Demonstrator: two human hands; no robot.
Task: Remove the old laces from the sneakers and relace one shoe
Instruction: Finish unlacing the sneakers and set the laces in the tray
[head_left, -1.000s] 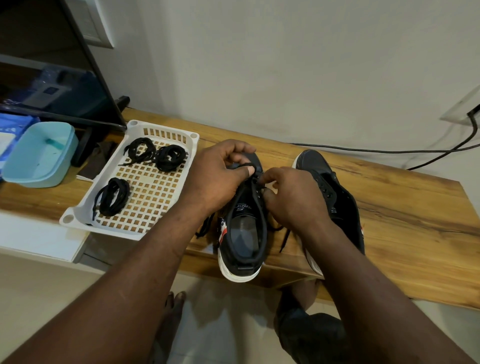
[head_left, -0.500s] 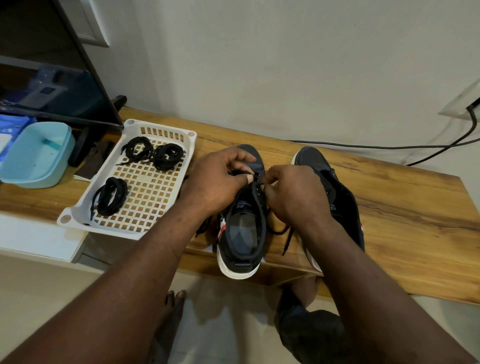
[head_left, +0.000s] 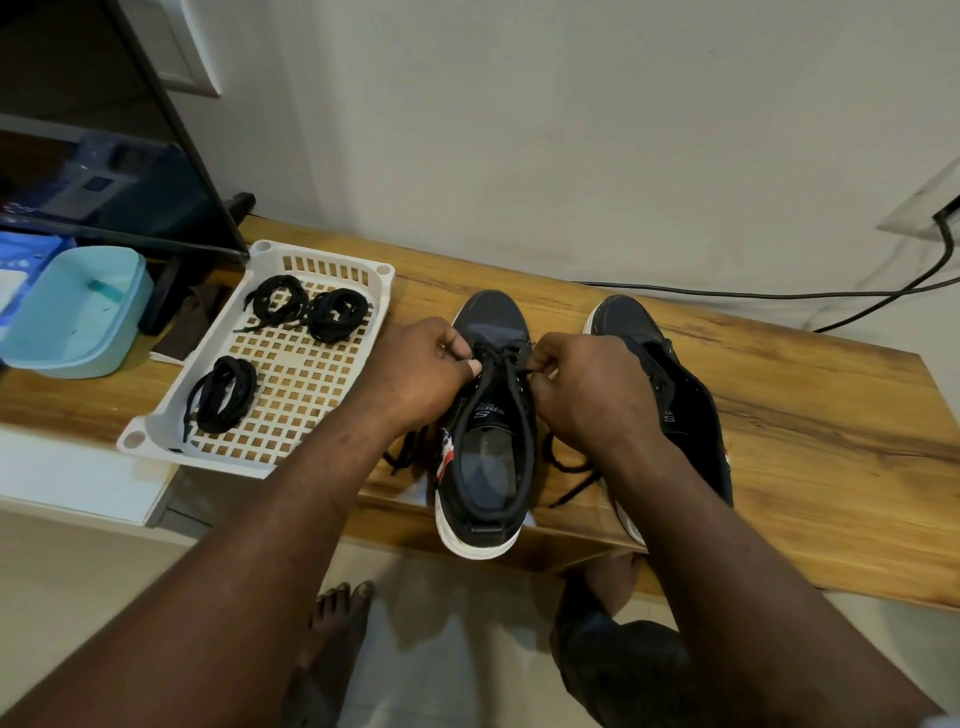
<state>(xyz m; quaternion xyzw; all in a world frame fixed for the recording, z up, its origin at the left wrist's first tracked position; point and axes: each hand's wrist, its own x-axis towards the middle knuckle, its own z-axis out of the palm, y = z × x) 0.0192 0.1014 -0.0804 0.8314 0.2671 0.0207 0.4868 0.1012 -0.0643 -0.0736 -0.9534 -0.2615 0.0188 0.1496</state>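
Note:
Two black sneakers with white soles stand toes-away on the wooden bench (head_left: 810, 426). The left sneaker (head_left: 488, 467) overhangs the front edge; its black lace (head_left: 506, 358) runs through the eyelets. My left hand (head_left: 415, 374) pinches the lace at the left side of the eyelets. My right hand (head_left: 587, 389) pinches it at the right side. Loose lace ends trail on the bench under both wrists. The right sneaker (head_left: 675, 384) is partly hidden by my right forearm.
A white perforated tray (head_left: 291, 405) on the left holds three coiled black lace bundles (head_left: 223, 395). Beyond it sit a light blue tub (head_left: 72, 312) and a TV screen (head_left: 104, 156). A black cable (head_left: 779, 296) runs along the wall. My bare foot (head_left: 337, 618) rests below.
My hands have moved apart to either side of the left sneaker, uncovering its toe and the laced eyelets. The view has shifted slightly.

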